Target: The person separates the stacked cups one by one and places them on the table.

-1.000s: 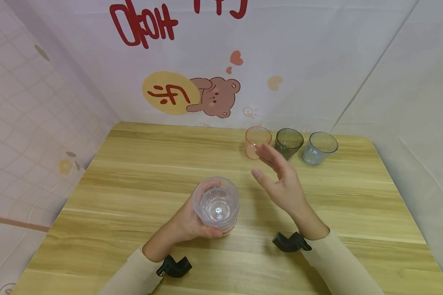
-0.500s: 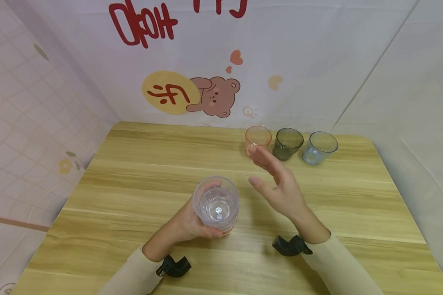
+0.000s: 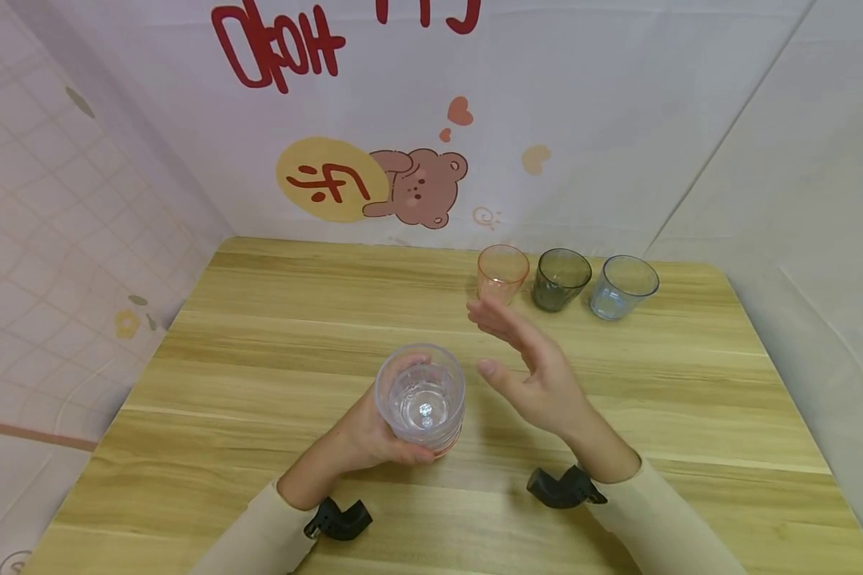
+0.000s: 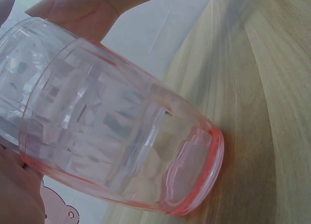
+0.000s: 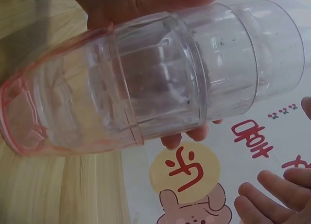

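A stack of nested plastic cups [image 3: 426, 399] is gripped in my left hand [image 3: 370, 427], fingers and thumb wrapped round its side. The lowest is a pink-tinted cup [image 4: 194, 170]; several clear cups [image 5: 228, 59] rise out of it. In the left wrist view the pink base is at the wooden table top. My right hand [image 3: 539, 375] hovers to the right of the stack, fingers straight and thumb apart, holding nothing. In the right wrist view its fingertips [image 5: 262, 204] show beyond the clear rims.
At the table's back right stand a pink cup [image 3: 503, 267], a dark grey cup [image 3: 561, 279] and a blue cup [image 3: 622, 287] in a row. A white cloth backdrop [image 3: 582, 96] with a printed bear rises behind the wooden table [image 3: 273, 319].
My right hand has drifted left and toward me, away from the row of cups and closer to the stack. The left hand and the stack stay in place.
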`<state>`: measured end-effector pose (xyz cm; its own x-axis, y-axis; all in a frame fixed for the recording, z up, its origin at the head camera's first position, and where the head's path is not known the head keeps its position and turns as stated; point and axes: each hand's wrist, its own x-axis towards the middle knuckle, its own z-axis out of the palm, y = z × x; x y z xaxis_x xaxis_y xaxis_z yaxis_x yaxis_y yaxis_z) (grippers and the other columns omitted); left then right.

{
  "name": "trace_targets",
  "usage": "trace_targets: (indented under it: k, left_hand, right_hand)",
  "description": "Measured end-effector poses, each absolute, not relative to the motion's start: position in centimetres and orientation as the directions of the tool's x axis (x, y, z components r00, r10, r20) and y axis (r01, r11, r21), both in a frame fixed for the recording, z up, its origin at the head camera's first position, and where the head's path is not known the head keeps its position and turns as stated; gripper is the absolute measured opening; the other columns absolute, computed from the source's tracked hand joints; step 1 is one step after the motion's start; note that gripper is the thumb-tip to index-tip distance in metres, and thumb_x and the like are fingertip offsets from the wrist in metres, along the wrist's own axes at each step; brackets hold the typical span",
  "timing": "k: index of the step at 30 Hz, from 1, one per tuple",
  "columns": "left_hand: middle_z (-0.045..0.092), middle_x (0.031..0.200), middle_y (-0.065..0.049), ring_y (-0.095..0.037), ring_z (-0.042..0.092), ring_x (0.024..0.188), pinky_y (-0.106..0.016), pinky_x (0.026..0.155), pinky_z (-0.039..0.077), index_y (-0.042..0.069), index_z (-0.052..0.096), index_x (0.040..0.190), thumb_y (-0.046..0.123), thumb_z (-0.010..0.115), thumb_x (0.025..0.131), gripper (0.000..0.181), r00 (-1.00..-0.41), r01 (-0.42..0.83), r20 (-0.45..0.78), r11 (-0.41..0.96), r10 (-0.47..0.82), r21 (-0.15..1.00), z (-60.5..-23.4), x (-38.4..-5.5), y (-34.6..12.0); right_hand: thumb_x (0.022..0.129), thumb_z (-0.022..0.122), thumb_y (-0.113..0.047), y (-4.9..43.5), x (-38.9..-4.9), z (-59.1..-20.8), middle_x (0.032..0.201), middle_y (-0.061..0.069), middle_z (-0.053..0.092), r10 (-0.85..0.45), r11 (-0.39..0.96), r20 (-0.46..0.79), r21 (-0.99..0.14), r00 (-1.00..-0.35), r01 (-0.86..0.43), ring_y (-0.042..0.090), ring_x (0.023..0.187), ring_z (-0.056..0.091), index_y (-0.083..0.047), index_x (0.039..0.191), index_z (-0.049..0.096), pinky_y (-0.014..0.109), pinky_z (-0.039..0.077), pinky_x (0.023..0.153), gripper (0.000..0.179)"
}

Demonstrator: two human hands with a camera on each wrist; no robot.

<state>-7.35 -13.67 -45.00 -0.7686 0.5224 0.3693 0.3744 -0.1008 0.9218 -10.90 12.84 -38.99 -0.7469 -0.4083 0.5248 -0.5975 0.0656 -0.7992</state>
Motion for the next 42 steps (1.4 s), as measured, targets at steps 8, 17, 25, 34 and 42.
trace_targets:
  k: [8, 17, 25, 34, 42]
  left_hand:
    - [0.057, 0.143, -0.029, -0.020, 0.061, 0.133, -0.037, 0.118, 0.050, 0.006, 0.031, 0.157, 0.035, 0.098, 0.081, 0.105, -0.767, 0.365, 0.365, -0.109, 0.528, 0.924, -45.1, -7.4, -13.7]
    - [0.057, 0.144, -0.030, -0.020, 0.061, 0.134, -0.038, 0.118, 0.050, 0.006, 0.031, 0.158, 0.035, 0.097, 0.082, 0.105, -0.771, 0.348, 0.355, -0.118, 0.529, 0.930, -45.2, -7.3, -13.6]
    - [0.056, 0.145, -0.028, -0.018, 0.060, 0.134, -0.036, 0.117, 0.050, 0.004, 0.030, 0.158, 0.035, 0.097, 0.082, 0.106, -0.768, 0.345, 0.357, -0.126, 0.531, 0.930, -45.2, -7.3, -13.6]
    - [0.056, 0.143, -0.032, -0.018, 0.061, 0.133, -0.036, 0.118, 0.050, 0.004, 0.030, 0.158, 0.031, 0.097, 0.082, 0.105, -0.761, 0.353, 0.366, -0.132, 0.536, 0.926, -45.3, -7.3, -13.6]
    - [0.057, 0.142, -0.033, -0.018, 0.061, 0.133, -0.038, 0.118, 0.050, 0.004, 0.028, 0.158, 0.038, 0.094, 0.085, 0.104, -0.741, 0.384, 0.394, -0.138, 0.544, 0.913, -45.4, -7.4, -13.7]
  right_hand:
    - [0.094, 0.070, 0.012, 12.6, -10.7, -39.1, 0.154, 0.028, 0.059, -0.427, 0.045, 0.532, -0.795, -0.731, -0.605, 0.021, 0.143, 0.061, 0.006, 0.159, 0.044, 0.034, 0.048, 0.122, 0.071]
    - [0.103, 0.070, -0.005, 12.4, -10.2, -39.1, 0.155, 0.026, 0.058, -0.460, 0.008, 0.524, -0.805, -0.717, -0.594, 0.022, 0.144, 0.060, 0.007, 0.158, 0.045, 0.034, 0.048, 0.123, 0.062]
    - [0.101, 0.070, -0.002, 12.1, -9.7, -38.8, 0.156, 0.026, 0.058, -0.493, -0.015, 0.512, -0.813, -0.703, -0.582, 0.022, 0.146, 0.059, 0.006, 0.160, 0.042, 0.036, 0.047, 0.124, 0.065]
    - [0.098, 0.072, 0.001, 11.9, -9.4, -38.4, 0.157, 0.023, 0.058, -0.516, -0.011, 0.502, -0.814, -0.694, -0.581, 0.021, 0.147, 0.058, 0.003, 0.160, 0.043, 0.036, 0.046, 0.125, 0.069]
    - [0.106, 0.071, -0.020, 11.5, -9.3, -38.4, 0.157, 0.024, 0.058, -0.533, -0.047, 0.511, -0.814, -0.675, -0.579, 0.021, 0.148, 0.057, 0.008, 0.159, 0.041, 0.036, 0.045, 0.125, 0.067]
